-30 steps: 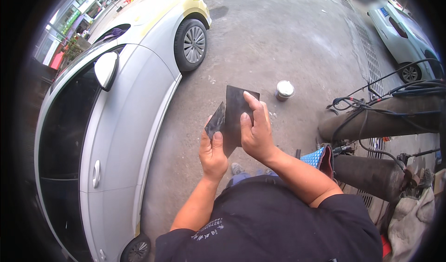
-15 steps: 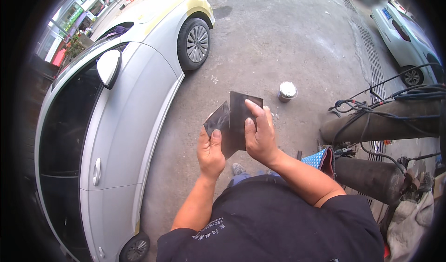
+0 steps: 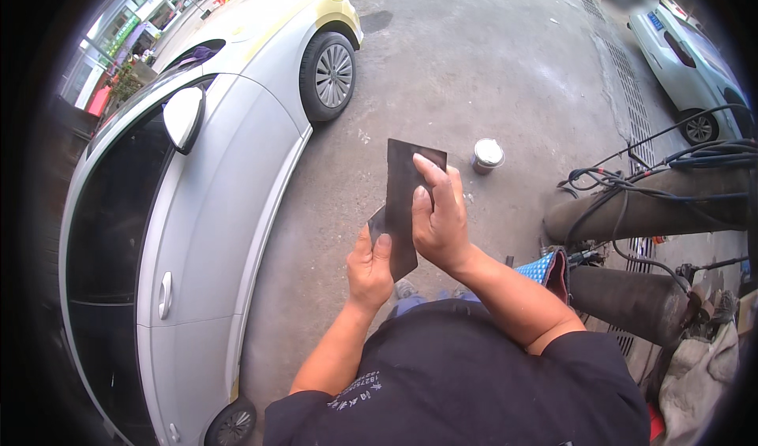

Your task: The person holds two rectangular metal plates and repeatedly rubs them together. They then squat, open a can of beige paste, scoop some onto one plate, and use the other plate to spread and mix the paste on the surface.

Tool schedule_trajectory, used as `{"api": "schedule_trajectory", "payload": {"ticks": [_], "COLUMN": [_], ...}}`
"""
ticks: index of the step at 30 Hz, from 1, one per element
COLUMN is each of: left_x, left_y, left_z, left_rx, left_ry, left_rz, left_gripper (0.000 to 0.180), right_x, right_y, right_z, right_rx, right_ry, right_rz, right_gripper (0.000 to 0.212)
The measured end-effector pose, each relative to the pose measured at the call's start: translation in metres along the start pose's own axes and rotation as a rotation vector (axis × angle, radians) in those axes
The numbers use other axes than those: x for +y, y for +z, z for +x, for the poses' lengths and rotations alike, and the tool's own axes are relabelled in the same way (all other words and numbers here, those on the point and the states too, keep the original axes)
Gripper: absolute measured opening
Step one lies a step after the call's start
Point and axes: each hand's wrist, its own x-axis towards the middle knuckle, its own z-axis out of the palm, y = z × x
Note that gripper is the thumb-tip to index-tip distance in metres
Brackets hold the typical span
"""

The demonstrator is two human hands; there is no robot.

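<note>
My left hand [image 3: 369,276] is closed on a flat dark scraper [image 3: 379,222], its thumb laid along the near face. Much of that plate is hidden behind a second flat dark scraper [image 3: 401,181], which overlaps it. My right hand [image 3: 444,221] grips this second plate from its right side, thumb and forefinger pressed on the face. Both plates are held up in front of my body, above the concrete floor. Whether their faces touch I cannot tell.
A silver-white car [image 3: 213,169] with yellowish patches near its front stands at left. On the floor ahead sits a small can [image 3: 489,155]. At right lie dark cylinders [image 3: 632,217] with looped hoses [image 3: 616,181]. Another pale car [image 3: 683,71] stands at far right.
My left hand has moved slightly right and down, carrying its scraper mostly behind the other one. The right scraper has risen a little.
</note>
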Motion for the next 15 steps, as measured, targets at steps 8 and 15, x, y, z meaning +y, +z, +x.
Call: {"api": "schedule_trajectory", "payload": {"ticks": [8,15], "left_x": [-0.008,-0.003], "left_y": [-0.010,-0.027], "left_z": [-0.005,-0.009], "left_rx": [0.033,0.019], "left_ry": [-0.054,-0.260], "left_rz": [-0.007,-0.338], "left_gripper": [0.034,0.028], "right_x": [-0.005,0.024], "right_y": [0.004,-0.006], "right_z": [-0.001,0.034], "right_rx": [0.010,0.067], "right_ry": [-0.071,0.124], "right_rz": [0.030,0.287], "right_gripper": [0.048,0.057]}}
